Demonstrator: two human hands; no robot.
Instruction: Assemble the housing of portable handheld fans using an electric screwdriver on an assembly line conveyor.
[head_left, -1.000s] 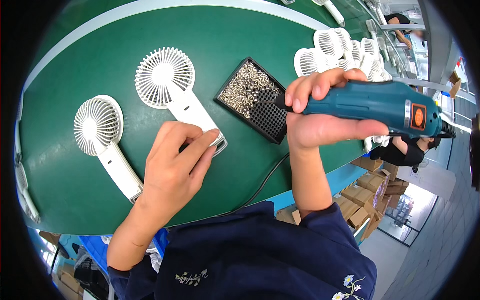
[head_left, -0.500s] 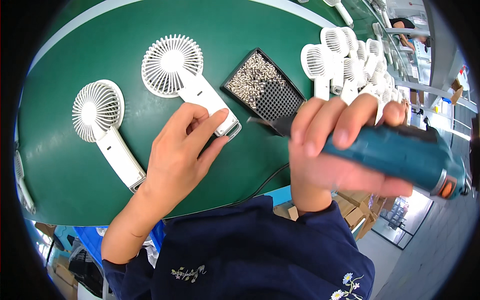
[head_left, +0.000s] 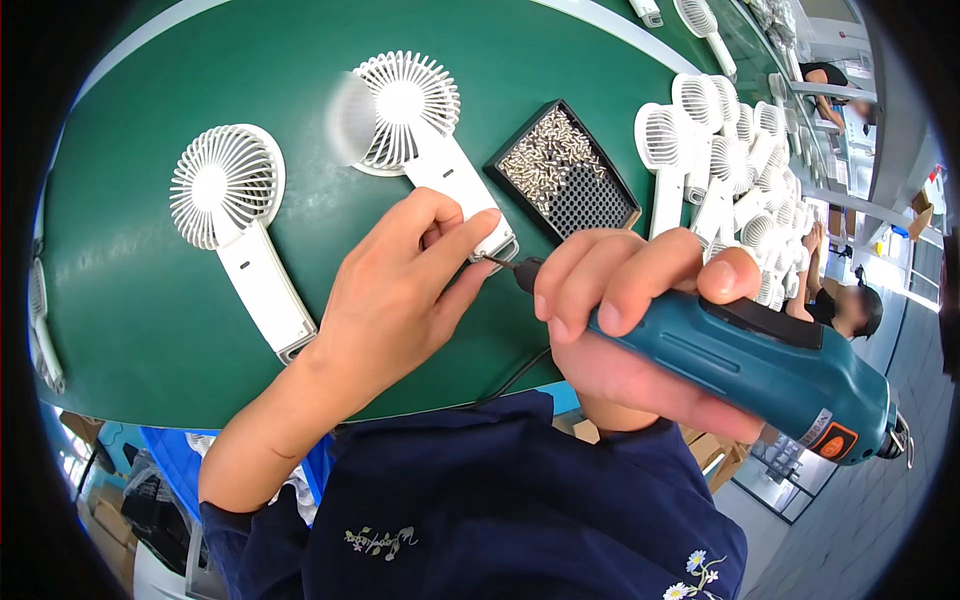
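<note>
My left hand (head_left: 400, 265) pinches the handle end of a white handheld fan (head_left: 445, 175), which lies on the table with its round cage pointing away from me. In my right hand (head_left: 640, 310) is a teal electric screwdriver (head_left: 745, 350), gripped around its body. The thin bit of the screwdriver reaches the fan's handle end, close to my left fingertips; contact with a screw is too small to make out. A second white handheld fan (head_left: 260, 285) lies to the left, near my left forearm. Just beyond my right hand sits a black screw tray (head_left: 610, 205) holding many small screws.
A pile of white handheld fans (head_left: 735, 165) covers the right side of the green table (head_left: 300, 70). A black cable (head_left: 520, 372) runs along the near edge. Other people (head_left: 850, 308) are at the far right. Cardboard boxes (head_left: 715, 455) stand below the table.
The screwdriver's bit has come left and down to the fan's handle end. My left hand keeps its pinch there. The whole view has shifted slightly.
</note>
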